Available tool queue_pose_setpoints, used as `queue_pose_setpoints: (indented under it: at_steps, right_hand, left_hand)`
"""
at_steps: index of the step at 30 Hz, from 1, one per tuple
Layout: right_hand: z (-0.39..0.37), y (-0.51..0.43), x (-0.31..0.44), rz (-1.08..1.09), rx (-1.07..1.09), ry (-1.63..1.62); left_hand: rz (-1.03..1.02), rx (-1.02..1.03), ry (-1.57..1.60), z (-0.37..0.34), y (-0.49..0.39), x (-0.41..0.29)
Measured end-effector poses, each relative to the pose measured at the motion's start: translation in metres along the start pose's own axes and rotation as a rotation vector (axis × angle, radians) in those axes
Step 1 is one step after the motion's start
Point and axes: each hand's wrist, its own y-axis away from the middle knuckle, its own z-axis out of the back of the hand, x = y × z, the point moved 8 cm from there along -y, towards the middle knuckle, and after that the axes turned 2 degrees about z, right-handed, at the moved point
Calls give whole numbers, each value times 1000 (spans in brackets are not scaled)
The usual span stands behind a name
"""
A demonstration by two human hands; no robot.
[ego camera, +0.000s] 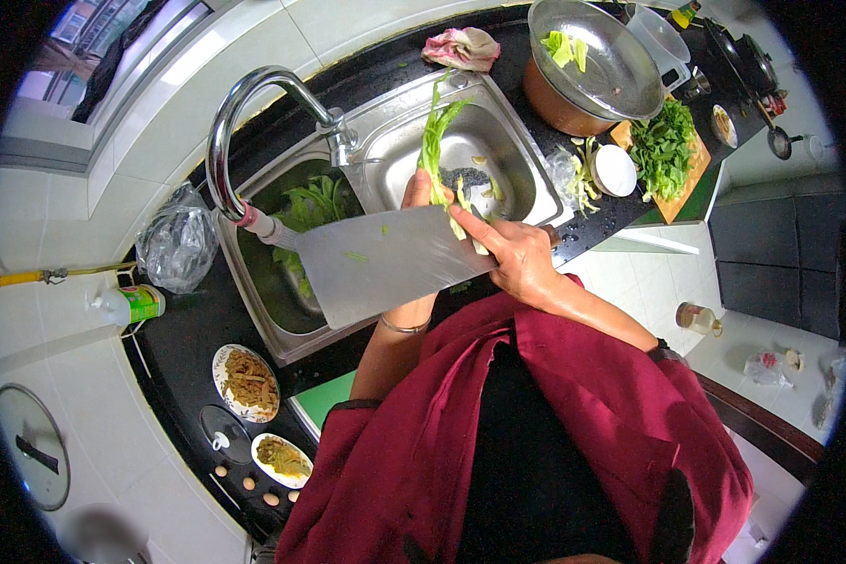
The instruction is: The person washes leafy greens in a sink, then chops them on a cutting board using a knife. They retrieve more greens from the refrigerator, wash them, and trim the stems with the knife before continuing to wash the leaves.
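My right hand [525, 257] grips a broad-bladed cleaver [395, 261] by its handle end, the forefinger stretched along a green stalk. The blade points left over the divider of the steel double sink. Behind the blade, my left hand [419, 190] holds a leafy green stalk [433, 137] upright; the blade hides most of that hand. Pale stalk ends [469, 229] stick out between the two hands. The right basin [395, 151] holds a dark strainer and some scraps. Leafy greens [317, 204] lie in the left basin, partly under the faucet.
The chrome faucet [218, 134] arches over the left basin. A metal colander [599, 63] rests on a brown pot [557, 106]. Chopped greens [666, 148] cover a cutting board [691, 180]. At lower left are plates of food [247, 384], a glass lid [225, 430] and several eggs [249, 483].
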Motion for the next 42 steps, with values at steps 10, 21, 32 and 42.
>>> queue_pose_setpoints:
  at_steps: [10, 21, 32, 42]
  right_hand:
    - [28, -7, -64, -351, -275, -243]
    - [15, 12, 4, 101, 45, -234]
    - [12, 0, 5, 49, 46, -19]
    - [13, -1, 1, 30, 95, -9]
  left_hand:
    - [117, 50, 42, 23, -3, 8]
    - [-11, 86, -196, 21, -17, -11]
    - [-54, 32, -236, 12, -4, -10]
    - [-101, 157, -278, -1, -3, -15]
